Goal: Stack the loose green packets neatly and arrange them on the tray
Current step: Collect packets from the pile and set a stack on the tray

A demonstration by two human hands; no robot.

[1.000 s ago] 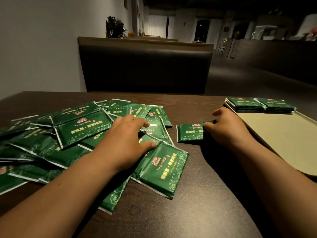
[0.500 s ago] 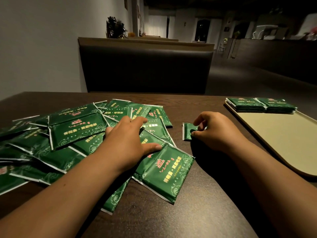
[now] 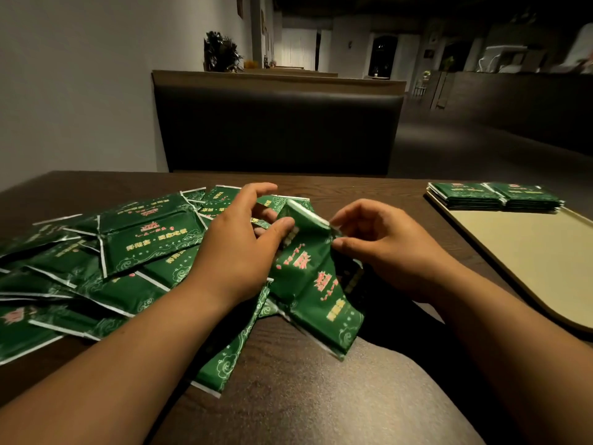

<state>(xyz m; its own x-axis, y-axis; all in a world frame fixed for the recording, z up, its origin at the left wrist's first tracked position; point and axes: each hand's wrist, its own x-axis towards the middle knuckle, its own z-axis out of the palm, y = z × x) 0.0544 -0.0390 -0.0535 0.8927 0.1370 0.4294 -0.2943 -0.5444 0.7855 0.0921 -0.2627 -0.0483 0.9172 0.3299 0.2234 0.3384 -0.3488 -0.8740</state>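
While the left hand (image 3: 237, 248) grips the tilted packets (image 3: 309, 281), the right hand (image 3: 388, 248) pinches their upper edge.

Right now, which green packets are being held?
The green foil packets gripped between the left hand and right hand; the rest lie in the loose pile or stacked on the beige tray.

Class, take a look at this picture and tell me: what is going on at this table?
A person at a dark table is sorting green packets. The left hand and right hand hold a small bunch of packets between them, gripping it from either side. A loose pile lies to the left. On the tray at the right, two neat stacks already sit side by side at its far end.
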